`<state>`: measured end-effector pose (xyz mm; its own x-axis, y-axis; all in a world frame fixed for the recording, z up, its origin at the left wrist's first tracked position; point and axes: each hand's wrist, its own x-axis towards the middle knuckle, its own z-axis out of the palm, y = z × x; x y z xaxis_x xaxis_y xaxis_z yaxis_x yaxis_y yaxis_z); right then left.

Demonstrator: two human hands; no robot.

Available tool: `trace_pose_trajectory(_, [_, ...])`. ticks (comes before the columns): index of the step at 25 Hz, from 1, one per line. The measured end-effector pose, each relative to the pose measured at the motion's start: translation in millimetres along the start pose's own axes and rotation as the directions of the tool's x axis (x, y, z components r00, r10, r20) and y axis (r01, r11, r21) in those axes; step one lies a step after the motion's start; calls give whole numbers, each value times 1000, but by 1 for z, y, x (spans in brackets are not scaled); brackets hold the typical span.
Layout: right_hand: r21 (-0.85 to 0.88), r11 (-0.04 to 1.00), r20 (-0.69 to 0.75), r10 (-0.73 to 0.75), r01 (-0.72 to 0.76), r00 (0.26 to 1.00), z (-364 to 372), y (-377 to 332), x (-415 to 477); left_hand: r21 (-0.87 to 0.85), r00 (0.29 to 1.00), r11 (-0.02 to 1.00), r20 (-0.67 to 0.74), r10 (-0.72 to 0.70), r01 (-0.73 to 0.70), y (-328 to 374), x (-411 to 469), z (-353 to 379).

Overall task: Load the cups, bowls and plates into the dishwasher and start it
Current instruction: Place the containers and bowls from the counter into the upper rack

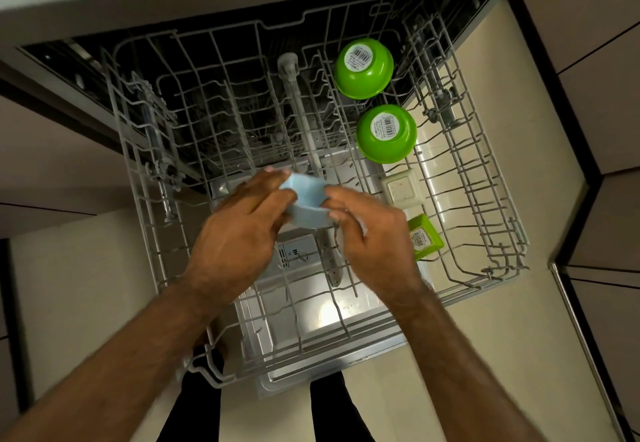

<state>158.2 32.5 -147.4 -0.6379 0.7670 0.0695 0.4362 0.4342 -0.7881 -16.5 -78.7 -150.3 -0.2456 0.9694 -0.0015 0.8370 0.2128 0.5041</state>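
Left hand (239,230), right hand (370,230), grips curled round blue bowl (306,208)

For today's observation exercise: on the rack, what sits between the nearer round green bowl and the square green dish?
A cream square dish sits between the nearer round green bowl and the square green dish, seen in the head view.

Upside down, labels up, along the right side of the pulled-out rack (133,178): far green bowl (363,68), near green bowl (386,133). Above rack centre: pale blue cup (306,206), blurred, possibly a bowl, gripped by left hand (239,230) and right hand (374,230).
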Motion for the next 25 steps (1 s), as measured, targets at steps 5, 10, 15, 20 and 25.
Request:
trace_pose_trajectory(5, [667, 557, -24, 680, -494, 733, -12, 14, 38, -66, 982, 980, -18, -189, 188, -1, 8, -9])
trace_pose_trajectory(10, [804, 250, 83, 851, -539, 519, -3, 40, 57, -27, 989, 988, 1, -151, 151, -5, 8, -2])
trace_pose_trajectory(15, [683, 414, -55, 850, -601, 523, 7, 53, 55, 4, 987, 987, 3, -163, 163, -11, 8, 0])
trace_pose_trajectory(20, [396, 673, -209, 728, -625, 653, 11, 48, 55, 22, 983, 983, -14, -183, 183, -14, 12, -1])
trace_pose_trajectory(25, [65, 856, -289, 509, -514, 811, 8, 22, 54, 65, 983, 980, -23, -185, 186, -15, 13, -2])
